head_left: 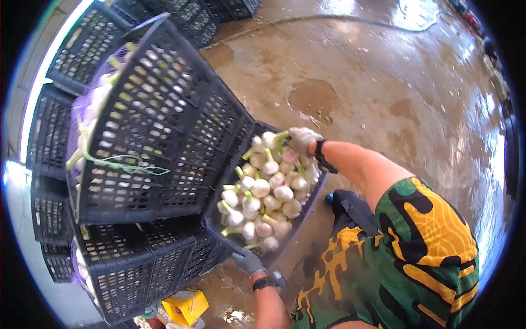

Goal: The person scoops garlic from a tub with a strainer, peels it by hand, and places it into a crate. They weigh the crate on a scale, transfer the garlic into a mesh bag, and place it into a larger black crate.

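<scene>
A dark plastic crate (302, 220) full of garlic bulbs (262, 188) with cut green stems is in front of me, beside a stack of crates. My left hand (247, 262), in a grey glove, is closed on the crate's near end. At the far end my right hand (304, 140), in a light glove, grips the rim, its fingers partly hidden. Dark bands circle both wrists, and a small dark device sits by the left one. The crate's underside is out of sight.
Tall black slatted crates (181, 109) of garlic stand stacked at my left, with purple netting (82, 109) along their side. A yellow container (186, 306) is on the floor below them. A puddle (313, 98) marks the wet concrete floor, and a hose (329, 18) runs across the back.
</scene>
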Tool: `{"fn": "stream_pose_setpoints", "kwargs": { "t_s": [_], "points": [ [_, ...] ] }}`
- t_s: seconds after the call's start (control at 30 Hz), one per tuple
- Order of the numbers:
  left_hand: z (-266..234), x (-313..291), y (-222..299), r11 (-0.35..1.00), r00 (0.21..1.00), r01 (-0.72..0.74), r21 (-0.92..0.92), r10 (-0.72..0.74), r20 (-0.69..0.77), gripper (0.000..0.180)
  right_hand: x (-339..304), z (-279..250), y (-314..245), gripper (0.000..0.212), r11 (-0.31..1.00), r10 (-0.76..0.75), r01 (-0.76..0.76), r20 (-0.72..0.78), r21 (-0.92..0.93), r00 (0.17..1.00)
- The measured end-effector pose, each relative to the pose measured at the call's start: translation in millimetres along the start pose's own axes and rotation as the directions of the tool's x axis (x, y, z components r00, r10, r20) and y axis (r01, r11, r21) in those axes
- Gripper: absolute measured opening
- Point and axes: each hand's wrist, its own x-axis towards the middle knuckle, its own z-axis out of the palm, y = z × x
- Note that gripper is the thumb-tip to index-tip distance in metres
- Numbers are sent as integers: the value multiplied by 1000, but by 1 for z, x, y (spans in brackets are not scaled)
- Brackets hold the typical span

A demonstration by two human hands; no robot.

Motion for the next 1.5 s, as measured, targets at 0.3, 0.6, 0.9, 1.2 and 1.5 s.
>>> {"fn": "stream_pose_setpoints", "kwargs": {
  "t_s": [0.3,0.6,0.9,1.2,1.5],
  "points": [
    [-2,10,-2,978,995,95,187,-96,-3,37,-3,24,-26,45,862,-461,378,-212,-338,862],
    [-1,11,17,985,991,121,124,-128,44,35,6,-1,-22,34,956,-285,268,-163,-118,944],
    [-28,19,3,779,881,302,-550,-9,473,60,-32,34,119,29,996,-89,90,63,-17,994],
    [15,-31,-95,646,747,552,-526,-104,656,29,-5,15,130,26,896,-377,444,478,-30,793],
    [-3,-29,-91,967,830,16,253,-154,536,51,9,45,160,19,820,-398,491,325,-292,858]
  ]
}}
